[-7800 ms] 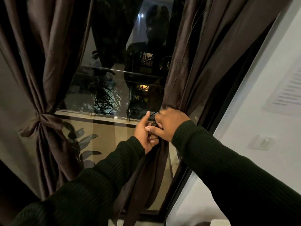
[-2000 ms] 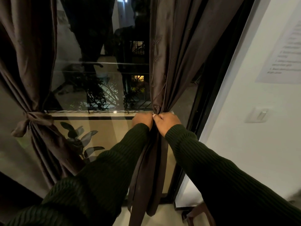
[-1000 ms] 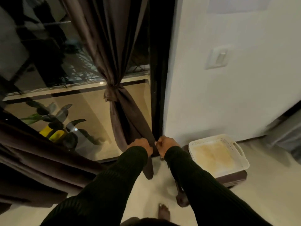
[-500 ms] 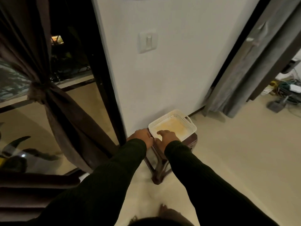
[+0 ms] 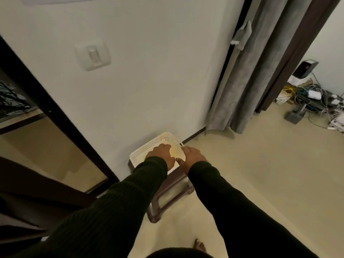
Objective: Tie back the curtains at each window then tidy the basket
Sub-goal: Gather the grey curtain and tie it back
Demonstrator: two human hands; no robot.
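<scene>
My 2 hands reach down over the basket point(image 5: 147, 148). It's 1 white basket w/ little holes in its sides, and it sits on 1 dark stool point(image 5: 168, 194) right by the wall point(image 5: 149, 71). The basket is straight ahead of me and low down, under both hands. Its long side runs slanting, from the near-left corner up to the far-right corner by the wall.

My left hand point(image 5: 161, 153) is over the middle of the basket, fingers bent down a bit. My right hand point(image 5: 191, 158) is at the basket's right edge, fingers spread and loose. I can't tell if either one has hold of the rim yet; neither looks clenched. Both are about as near, left maybe a bit more over the inside.

I think the basket part of the job is just starting. Next I prob. need a grip on 2 sides, left and right of the basket.

Right of the basket hangs 1 gray curtain point(image 5: 247, 75), not tied. On the wall above the basket is 1 switch point(image 5: 92, 56). Far right of the basket, a messy pile of wires point(image 5: 314, 101) on the floor point(image 5: 260, 164).
</scene>
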